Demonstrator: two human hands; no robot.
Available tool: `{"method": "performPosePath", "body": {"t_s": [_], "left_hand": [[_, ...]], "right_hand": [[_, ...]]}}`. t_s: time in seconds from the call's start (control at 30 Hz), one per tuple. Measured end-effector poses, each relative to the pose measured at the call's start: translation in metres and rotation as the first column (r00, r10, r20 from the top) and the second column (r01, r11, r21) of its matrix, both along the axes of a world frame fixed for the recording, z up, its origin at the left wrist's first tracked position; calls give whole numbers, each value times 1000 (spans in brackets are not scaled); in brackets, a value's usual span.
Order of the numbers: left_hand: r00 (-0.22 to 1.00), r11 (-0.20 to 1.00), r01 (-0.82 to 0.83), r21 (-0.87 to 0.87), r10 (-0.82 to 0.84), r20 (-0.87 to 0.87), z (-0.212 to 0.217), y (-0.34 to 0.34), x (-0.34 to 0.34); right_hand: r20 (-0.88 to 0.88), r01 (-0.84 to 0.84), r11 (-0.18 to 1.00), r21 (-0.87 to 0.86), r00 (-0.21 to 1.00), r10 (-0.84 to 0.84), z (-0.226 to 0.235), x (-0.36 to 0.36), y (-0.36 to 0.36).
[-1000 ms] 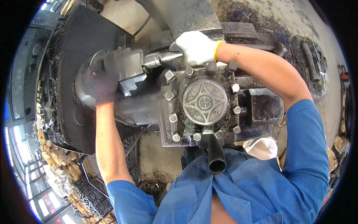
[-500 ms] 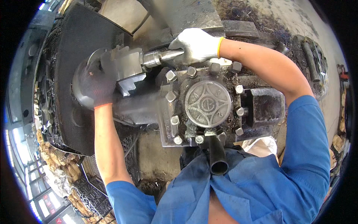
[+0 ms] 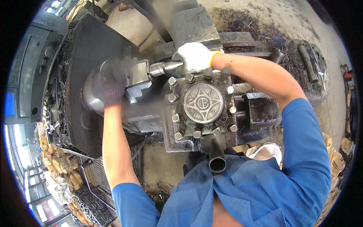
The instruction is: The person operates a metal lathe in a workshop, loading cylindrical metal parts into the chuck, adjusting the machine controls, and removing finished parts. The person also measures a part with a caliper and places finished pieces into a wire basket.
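My left hand (image 3: 109, 84), in a dark glove with an orange cuff, is at the lathe chuck (image 3: 90, 94). Its fingers are blurred, and whether they grip anything does not show. Stepped chuck jaws (image 3: 138, 92) stick out to its right. Between them and my other hand sits a shiny turned metal shaft (image 3: 156, 69) with a collar and a narrower tapering end. My right hand (image 3: 194, 57), in a white glove with a yellow cuff, is closed on that right end. Just below it stands the square tool post (image 3: 203, 103) with a round embossed cap and several square-headed bolts.
A dark tube handle (image 3: 217, 163) points from the tool post toward my body. Dark machine panels (image 3: 85, 49) rise at the left. Metal shavings (image 3: 261, 30) lie at the far right, near a tray of tools (image 3: 308, 62). A bin of small metal parts (image 3: 92, 206) stands lower left.
The whole view has shifted a little. Against the lathe, both hands keep nearly the same places, with the right still on the shaft's end and the left still at the chuck.
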State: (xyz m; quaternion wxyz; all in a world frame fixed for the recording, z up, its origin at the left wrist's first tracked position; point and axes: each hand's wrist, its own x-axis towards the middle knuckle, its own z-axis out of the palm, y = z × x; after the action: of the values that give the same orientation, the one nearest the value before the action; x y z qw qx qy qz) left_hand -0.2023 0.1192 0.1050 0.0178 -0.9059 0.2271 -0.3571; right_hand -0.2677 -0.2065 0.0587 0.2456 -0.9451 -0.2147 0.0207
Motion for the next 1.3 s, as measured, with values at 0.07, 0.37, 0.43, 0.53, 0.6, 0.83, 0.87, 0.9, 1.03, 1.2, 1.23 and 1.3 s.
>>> {"method": "performPosePath", "body": {"t_s": [0.07,0.37,0.43,0.53,0.6,0.83,0.87,0.9,1.03,1.2,1.23,1.3], "left_hand": [[998,999,36,-6,-36,56,-5,10,5],[999,998,12,-70,-14,-34,8,-2,-12],[998,990,56,-127,-58,-20,10,-5,-11],[982,981,165,-105,-154,105,7,-4,-7],[976,984,167,-65,-156,152,-2,7,-6],[998,997,63,-45,-64,-23,-1,17,1],[997,996,66,-53,-69,-47,-1,14,-1],[995,996,64,-60,-69,-72,-1,12,-5],[991,995,67,-68,-75,-109,4,8,-1],[987,995,-95,-34,90,-131,-4,11,2],[988,987,63,-146,-83,-133,-5,8,6],[994,989,90,-121,-96,-46,-9,8,11]], "right_hand": [[-29,-36,999,-29,999,35,6,1,-3],[24,-50,998,45,998,49,-1,0,-4],[2,-76,996,38,997,76,-2,4,-9],[74,17,997,-78,997,-11,-16,16,-23],[-319,203,968,-148,917,-241,3,-1,-54],[-124,382,885,-266,897,-424,30,-117,-193],[-128,414,860,-299,876,-466,21,-139,-215],[-171,395,816,-422,849,-500,28,-155,-223],[-149,389,636,-667,766,-625,15,-211,-239],[-64,313,578,-753,840,-539,-7,-230,-223],[-112,231,548,-804,845,-522,-13,-226,-222],[-120,163,497,-852,863,-490,-19,-223,-217]]}}
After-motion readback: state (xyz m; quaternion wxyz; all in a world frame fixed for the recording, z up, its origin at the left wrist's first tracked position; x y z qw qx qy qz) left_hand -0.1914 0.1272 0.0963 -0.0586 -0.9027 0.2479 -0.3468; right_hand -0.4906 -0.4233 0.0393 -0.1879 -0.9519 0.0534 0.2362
